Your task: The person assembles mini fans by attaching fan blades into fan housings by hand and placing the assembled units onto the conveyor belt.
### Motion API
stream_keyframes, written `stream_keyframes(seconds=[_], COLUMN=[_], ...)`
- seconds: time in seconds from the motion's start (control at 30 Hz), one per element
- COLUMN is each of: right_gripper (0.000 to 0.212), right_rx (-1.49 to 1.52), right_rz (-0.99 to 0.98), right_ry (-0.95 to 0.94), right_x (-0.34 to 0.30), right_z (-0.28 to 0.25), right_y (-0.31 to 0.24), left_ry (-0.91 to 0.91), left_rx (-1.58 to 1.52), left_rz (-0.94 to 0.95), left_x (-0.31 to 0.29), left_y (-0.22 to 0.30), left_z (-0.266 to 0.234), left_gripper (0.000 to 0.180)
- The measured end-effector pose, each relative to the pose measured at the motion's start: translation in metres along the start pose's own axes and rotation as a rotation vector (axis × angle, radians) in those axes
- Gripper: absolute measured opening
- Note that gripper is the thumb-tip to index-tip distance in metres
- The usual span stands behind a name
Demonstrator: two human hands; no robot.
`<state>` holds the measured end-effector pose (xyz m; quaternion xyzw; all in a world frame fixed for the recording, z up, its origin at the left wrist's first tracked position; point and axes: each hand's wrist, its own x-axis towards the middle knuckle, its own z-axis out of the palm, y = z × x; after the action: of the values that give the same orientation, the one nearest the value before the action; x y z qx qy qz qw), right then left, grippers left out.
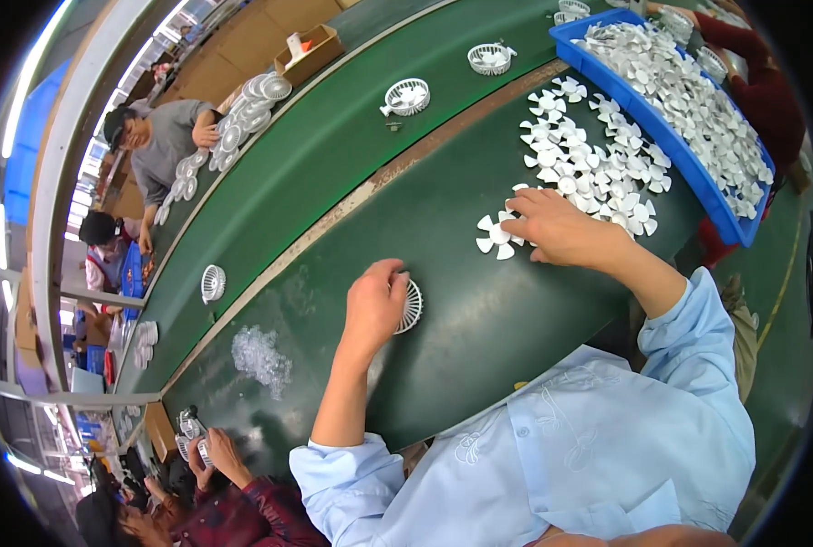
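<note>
left hand (pixel 370 305) curls over a white fan cage (pixel 413 308), grip unclear; right hand (pixel 561 230), fingers apart, is at white fan blades (pixel 497 235), many remaining loose.

the white four-bladed fan wheels (pixel 499 235) look like smooth, matt plastic; the round white ribbed housing (pixel 412 308), stiff plastic too. the long blue tray (pixel 727 219) is smooth plastic. the dark green desk (pixel 466 273) has a dull gloss, the narrow brown-and-cream strip (pixel 406 162) rough, worn-looking. the light blue embroidered shirt (pixel 570 447) is soft, matt cloth.
</note>
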<state>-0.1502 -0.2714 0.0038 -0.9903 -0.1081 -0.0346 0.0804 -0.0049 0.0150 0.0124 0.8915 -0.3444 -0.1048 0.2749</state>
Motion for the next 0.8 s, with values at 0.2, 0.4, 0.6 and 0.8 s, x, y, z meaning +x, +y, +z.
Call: stream_keyframes(seconds=[0.2,0.4,0.6,0.8], right_gripper=[0.028,0.016,0.020,0.020], right_rx=[0.020,-0.002,-0.027,0.027], right_rz=[0.066,0.164,0.235,0.229], right_ry=[0.089,0.194,0.206,0.163], right_x=[0.020,0.037,0.029,0.035], right_z=[0.034,0.042,0.039,0.040], right_y=[-0.008,-0.014,-0.025,-0.038], left_ry=[0.030,0.029,0.129,0.081], left_rx=[0.219,0.195,-0.083,-1.172], left_rz=[0.171,0.040,-0.244,-0.449], left_x=[0.018,-0.010,-0.027,-0.024], left_y=[-0.026,-0.049,-0.031,-0.016], left_z=[0.011,0.013,0.016,0.023], left_gripper=[0.031,0.024,0.025,0.029])
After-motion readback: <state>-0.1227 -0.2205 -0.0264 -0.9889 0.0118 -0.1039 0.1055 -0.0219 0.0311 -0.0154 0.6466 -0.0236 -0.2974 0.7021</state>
